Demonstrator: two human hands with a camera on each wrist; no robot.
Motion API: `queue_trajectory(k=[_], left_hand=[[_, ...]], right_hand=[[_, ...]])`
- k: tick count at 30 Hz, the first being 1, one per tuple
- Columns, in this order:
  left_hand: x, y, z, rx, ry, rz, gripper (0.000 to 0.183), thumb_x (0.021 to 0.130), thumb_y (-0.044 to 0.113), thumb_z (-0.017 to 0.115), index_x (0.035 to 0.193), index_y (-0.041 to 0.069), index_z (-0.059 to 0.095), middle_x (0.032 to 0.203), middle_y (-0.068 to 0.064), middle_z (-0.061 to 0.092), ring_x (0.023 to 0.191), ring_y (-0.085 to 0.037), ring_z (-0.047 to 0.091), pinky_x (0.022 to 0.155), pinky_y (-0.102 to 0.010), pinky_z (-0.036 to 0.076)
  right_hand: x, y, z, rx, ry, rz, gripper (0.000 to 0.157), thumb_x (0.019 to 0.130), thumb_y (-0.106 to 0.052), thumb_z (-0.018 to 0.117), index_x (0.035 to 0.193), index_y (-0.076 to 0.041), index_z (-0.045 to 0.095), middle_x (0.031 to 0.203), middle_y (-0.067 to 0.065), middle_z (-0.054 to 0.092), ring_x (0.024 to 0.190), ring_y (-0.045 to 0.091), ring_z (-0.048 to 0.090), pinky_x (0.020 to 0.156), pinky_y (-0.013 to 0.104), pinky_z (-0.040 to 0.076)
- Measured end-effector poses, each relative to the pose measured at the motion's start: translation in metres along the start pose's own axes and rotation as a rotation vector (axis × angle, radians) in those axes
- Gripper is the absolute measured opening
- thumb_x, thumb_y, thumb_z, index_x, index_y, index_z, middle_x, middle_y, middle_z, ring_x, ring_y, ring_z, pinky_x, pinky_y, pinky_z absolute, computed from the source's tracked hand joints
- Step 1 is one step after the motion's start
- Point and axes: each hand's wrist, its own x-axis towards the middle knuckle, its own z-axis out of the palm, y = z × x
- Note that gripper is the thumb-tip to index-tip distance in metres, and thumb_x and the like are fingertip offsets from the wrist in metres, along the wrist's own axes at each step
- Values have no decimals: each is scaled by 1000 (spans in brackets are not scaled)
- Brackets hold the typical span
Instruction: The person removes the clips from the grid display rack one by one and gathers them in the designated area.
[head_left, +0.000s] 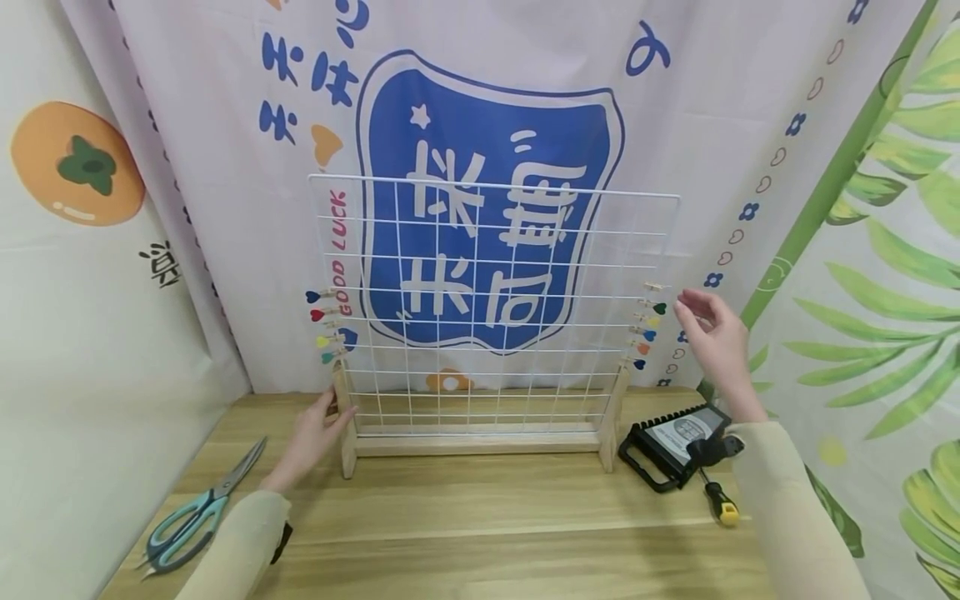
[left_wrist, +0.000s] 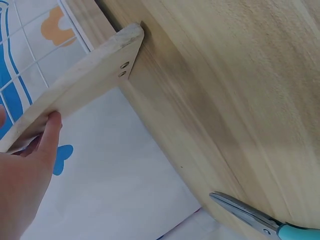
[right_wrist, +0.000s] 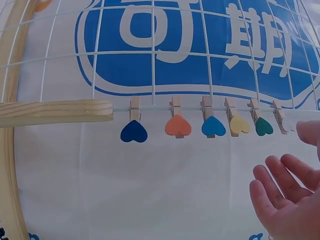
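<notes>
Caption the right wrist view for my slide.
Heart-decorated clips lining the edge of a white wire grid, with the right hand near the end of the row.

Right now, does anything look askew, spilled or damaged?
Nothing looks spilled or broken. One oddity: the end clothespin nearest the right hand shows no clear coloured heart like the green heart beside it; a pale one may be there, but I can't tell.
</notes>
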Motion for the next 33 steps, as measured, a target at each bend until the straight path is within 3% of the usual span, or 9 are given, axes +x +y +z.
queue_trajectory(k=[6, 12, 18, 27, 33], left_hand=[[0, 0, 2, 29, 22, -2, 42, 99, 11, 59, 130, -16, 47, 128, -41, 55, 115, -55, 59, 94, -54, 55], [1, -1, 3, 72, 64, 9, 35, 97, 8, 61, 122, -16, 53, 123, -40, 59, 109, -53, 63, 90, -52, 57], [1, 0, 4, 97, 86, 15, 29, 97, 7, 62, 116, -15, 56, 117, -39, 62, 106, -52, 65, 86, -52, 58], [0, -1, 4, 89, 85, 13, 29, 97, 6, 62, 117, -15, 56, 117, -39, 62, 106, -52, 65, 87, -52, 58], [-1, -2, 5, 78, 99, 28, 29, 95, 3, 63, 117, -15, 57, 116, -39, 63, 104, -51, 66, 85, -52, 59]], right_hand=[[6, -2, 1, -6, -20, 7, 50, 101, -43, 53, 138, -9, 53, 140, 11, 59, 114, -2, 53, 110, 30, 49], [9, -3, 2, -2, -32, -2, 51, 101, -45, 52, 137, -9, 54, 139, 13, 60, 114, 1, 55, 110, 34, 50], [13, -6, 4, 26, -32, -1, 51, 100, -46, 53, 136, -9, 54, 138, 13, 60, 111, -4, 54, 112, 38, 49], [14, -7, 5, 21, -30, -16, 47, 100, -42, 55, 132, -7, 58, 130, 13, 64, 98, -16, 52, 97, 13, 52], [13, -7, 7, 11, -14, -13, 46, 100, -43, 55, 127, -6, 62, 123, 8, 66, 95, -16, 52, 89, 7, 50]])
